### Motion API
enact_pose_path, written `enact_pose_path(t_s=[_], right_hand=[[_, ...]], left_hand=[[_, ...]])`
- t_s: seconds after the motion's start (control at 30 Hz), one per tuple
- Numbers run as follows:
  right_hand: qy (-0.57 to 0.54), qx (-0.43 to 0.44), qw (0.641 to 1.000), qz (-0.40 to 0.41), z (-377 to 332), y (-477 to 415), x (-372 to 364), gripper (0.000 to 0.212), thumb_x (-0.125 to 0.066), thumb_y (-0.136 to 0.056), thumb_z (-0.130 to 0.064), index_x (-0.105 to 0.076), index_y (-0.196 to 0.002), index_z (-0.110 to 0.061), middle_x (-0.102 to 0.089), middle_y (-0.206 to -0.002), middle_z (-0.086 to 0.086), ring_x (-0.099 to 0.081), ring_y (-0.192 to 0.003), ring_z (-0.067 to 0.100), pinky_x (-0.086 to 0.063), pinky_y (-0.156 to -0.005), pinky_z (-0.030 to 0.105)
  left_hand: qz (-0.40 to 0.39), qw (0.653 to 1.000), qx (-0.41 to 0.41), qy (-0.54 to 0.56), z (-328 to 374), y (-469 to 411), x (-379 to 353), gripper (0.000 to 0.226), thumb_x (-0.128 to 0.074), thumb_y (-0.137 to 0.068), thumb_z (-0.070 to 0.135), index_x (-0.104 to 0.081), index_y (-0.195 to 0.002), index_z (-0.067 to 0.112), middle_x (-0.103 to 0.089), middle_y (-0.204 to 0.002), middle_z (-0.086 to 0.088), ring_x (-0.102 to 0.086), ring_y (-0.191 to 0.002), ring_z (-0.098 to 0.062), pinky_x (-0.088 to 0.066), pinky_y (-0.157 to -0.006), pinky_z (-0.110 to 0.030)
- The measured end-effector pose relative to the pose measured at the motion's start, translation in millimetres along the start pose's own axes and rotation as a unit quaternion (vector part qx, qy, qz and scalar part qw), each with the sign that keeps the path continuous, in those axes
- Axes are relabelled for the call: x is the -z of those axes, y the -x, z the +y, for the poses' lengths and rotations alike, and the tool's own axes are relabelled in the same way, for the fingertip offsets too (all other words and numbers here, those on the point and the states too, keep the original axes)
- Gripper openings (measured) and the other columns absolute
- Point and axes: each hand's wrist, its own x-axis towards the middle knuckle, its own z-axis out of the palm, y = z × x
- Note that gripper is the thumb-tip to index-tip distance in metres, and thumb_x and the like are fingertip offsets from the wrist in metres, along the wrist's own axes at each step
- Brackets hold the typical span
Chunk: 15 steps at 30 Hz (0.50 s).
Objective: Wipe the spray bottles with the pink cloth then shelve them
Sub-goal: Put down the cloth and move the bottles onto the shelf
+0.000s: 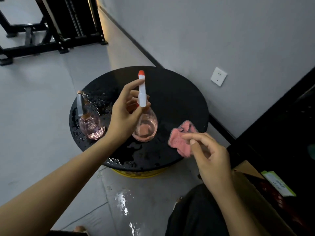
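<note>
My left hand [125,113] grips the neck of a clear pink spray bottle [145,128] with a white sprayer and red tip, lifted over the round black table [184,99]. A second pink spray bottle [91,127] with a grey sprayer stands on the table's left side. My right hand [209,154] pinches the pink cloth [182,140], which is bunched at the table's right front edge, to the right of the held bottle. The cloth does not touch the bottle.
Water drops cover the table's left and front parts, and a puddle [122,201] shines on the floor below. A dark shelf unit [281,125] stands at the right, with a cardboard box [252,188] beneath. Black gym equipment [56,23] is far left. A wall socket [218,76] sits behind.
</note>
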Motion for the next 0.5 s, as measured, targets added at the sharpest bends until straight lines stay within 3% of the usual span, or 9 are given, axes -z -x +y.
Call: enact_pose_path(t_s=[0.1, 0.27, 0.5], right_hand=[[0.014, 0.003, 0.999, 0.029, -6.3, 12.6, 41.9, 0.025, -0.051, -0.090, -0.013, -0.071, -0.095, -0.027, -0.068, -0.097, -0.017, -0.065, -0.096, 0.006, -0.051, -0.075, 0.019], [0.062, -0.005, 0.994, 0.093, -12.5, 32.3, 109.7, 0.026, -0.054, -0.096, -0.005, -0.072, -0.096, -0.024, -0.067, -0.099, -0.017, -0.063, -0.100, 0.004, -0.051, -0.079, 0.019], [0.065, -0.031, 0.984, 0.166, -17.7, 55.8, 180.1, 0.028, -0.053, -0.095, -0.003, -0.072, -0.095, -0.023, -0.067, -0.099, -0.015, -0.063, -0.099, 0.002, -0.051, -0.074, 0.013]], left_hand=[[-0.047, 0.998, -0.035, 0.026, 29.4, 4.0, -35.2, 0.056, -0.065, -0.086, -0.005, -0.044, -0.136, 0.010, -0.065, -0.098, -0.011, -0.065, -0.095, -0.024, -0.054, -0.090, -0.042], [-0.128, 0.986, -0.078, 0.079, 80.1, 11.4, -95.4, 0.054, -0.066, -0.086, -0.007, -0.045, -0.134, 0.007, -0.065, -0.101, -0.010, -0.066, -0.095, -0.016, -0.051, -0.086, -0.021], [-0.241, 0.951, -0.120, 0.151, 133.5, 20.3, -170.0, 0.054, -0.065, -0.087, -0.004, -0.043, -0.136, 0.004, -0.066, -0.103, -0.012, -0.067, -0.097, -0.020, -0.054, -0.088, -0.038]])
